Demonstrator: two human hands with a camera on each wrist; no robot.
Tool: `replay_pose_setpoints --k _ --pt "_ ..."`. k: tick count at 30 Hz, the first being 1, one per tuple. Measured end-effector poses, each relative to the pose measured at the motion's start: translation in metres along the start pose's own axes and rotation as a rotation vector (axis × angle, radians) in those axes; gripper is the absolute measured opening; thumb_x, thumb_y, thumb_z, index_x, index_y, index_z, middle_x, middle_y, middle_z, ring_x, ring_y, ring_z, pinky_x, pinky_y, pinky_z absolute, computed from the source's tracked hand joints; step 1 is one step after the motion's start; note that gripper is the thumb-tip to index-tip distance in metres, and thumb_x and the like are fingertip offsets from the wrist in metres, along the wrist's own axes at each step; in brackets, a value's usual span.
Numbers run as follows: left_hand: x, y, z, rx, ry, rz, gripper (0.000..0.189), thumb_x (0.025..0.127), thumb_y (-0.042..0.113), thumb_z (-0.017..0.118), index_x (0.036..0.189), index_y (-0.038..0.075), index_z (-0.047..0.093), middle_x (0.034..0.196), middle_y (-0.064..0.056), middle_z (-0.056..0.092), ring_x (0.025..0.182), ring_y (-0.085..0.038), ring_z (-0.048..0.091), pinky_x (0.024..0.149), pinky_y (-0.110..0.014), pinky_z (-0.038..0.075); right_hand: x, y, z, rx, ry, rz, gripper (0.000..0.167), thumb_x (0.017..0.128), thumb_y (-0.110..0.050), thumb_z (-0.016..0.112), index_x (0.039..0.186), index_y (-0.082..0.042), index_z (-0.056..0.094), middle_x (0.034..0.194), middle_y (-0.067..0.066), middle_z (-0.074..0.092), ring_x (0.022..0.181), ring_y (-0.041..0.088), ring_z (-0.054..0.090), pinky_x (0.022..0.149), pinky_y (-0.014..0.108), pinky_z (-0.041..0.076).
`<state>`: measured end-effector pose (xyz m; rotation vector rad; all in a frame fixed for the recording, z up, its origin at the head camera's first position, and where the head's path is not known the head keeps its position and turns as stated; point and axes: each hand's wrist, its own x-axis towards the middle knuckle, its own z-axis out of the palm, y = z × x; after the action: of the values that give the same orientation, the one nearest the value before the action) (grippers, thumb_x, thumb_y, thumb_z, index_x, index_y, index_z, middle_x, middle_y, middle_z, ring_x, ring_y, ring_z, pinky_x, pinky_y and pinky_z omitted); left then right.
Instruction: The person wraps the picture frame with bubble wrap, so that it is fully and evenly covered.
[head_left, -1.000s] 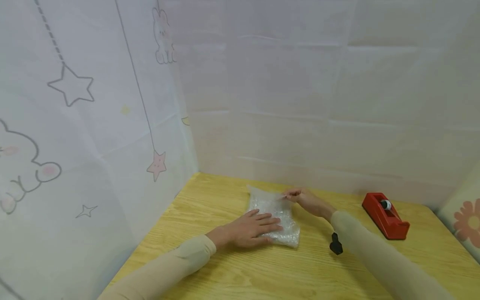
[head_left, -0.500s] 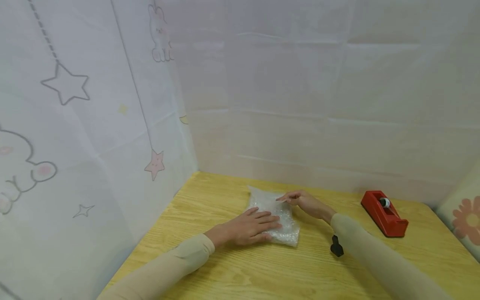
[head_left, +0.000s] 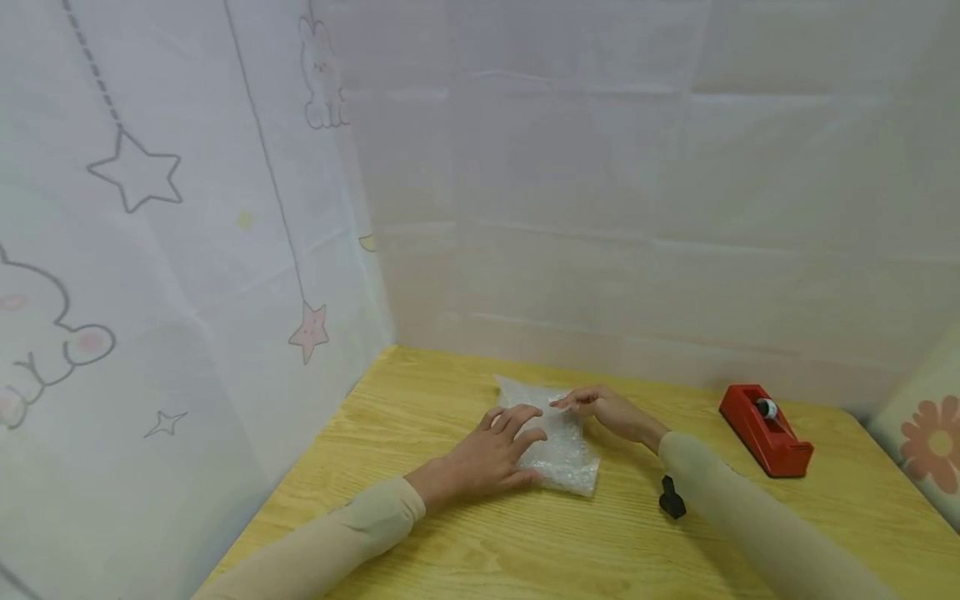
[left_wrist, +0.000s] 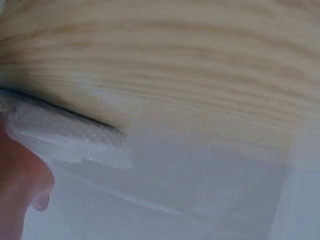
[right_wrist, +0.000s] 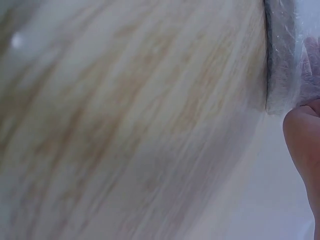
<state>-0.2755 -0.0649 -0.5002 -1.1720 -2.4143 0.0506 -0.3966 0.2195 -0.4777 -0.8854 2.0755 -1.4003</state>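
A flat, clear packet of bubble wrap (head_left: 566, 457) lies on the wooden table (head_left: 480, 558) in the head view. My right hand (head_left: 613, 412) pinches a loose edge of it between thumb and forefinger near its far right side. Over its left part is my left hand (head_left: 483, 460), fingers spread and bent, knuckles raised. In the left wrist view the bubble wrap (left_wrist: 70, 131) shows from the side, a layered bundle beside part of the hand. The right wrist view has the bubble wrap (right_wrist: 284, 60) at the right border, close to a finger.
A red tape dispenser (head_left: 772, 442) with a small roll stands at the right of the table. Beneath the right forearm, a small black object (head_left: 672, 500) shows beside the sleeve. Printed cloth (head_left: 570, 208) hangs behind and to the left of the table.
The left hand's fingers, earlier laid flat on the bubble wrap, are now bent and raised. The right hand has drawn the pinched edge slightly to the left.
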Motion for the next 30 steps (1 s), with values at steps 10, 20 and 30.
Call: replay_pose_setpoints --k 10,20,30 --pt "0.002 -0.008 0.000 -0.149 -0.014 -0.134 0.114 0.088 0.079 0.053 0.165 0.012 0.002 0.168 -0.015 0.000 0.154 -0.028 0.001 0.118 -0.052 0.014 -0.001 0.000 0.001 -0.112 -0.068 -0.075 0.029 0.106 -0.014 0.052 0.123 -0.013 0.076 0.144 0.009 0.058 0.142 0.026 0.042 0.116 0.060 0.021" --pt "0.003 -0.015 0.003 -0.233 -0.220 -0.169 0.094 0.100 0.075 0.022 0.165 0.009 0.003 0.170 -0.009 -0.002 0.154 -0.031 0.003 0.120 -0.055 0.006 -0.001 -0.004 0.005 -0.156 -0.104 -0.092 0.027 0.104 -0.009 0.057 0.124 -0.009 0.075 0.143 0.009 0.058 0.148 0.028 0.031 0.119 0.055 0.014" --pt "0.008 -0.014 0.002 -0.339 -0.291 -0.200 0.087 0.102 0.072 0.018 0.165 0.013 0.014 0.170 -0.005 0.012 0.154 -0.031 0.004 0.119 -0.055 -0.001 -0.006 -0.009 0.009 -0.258 -0.109 -0.092 0.032 0.101 -0.002 0.054 0.122 -0.011 0.076 0.146 0.008 0.056 0.149 0.034 0.026 0.117 0.063 0.008"
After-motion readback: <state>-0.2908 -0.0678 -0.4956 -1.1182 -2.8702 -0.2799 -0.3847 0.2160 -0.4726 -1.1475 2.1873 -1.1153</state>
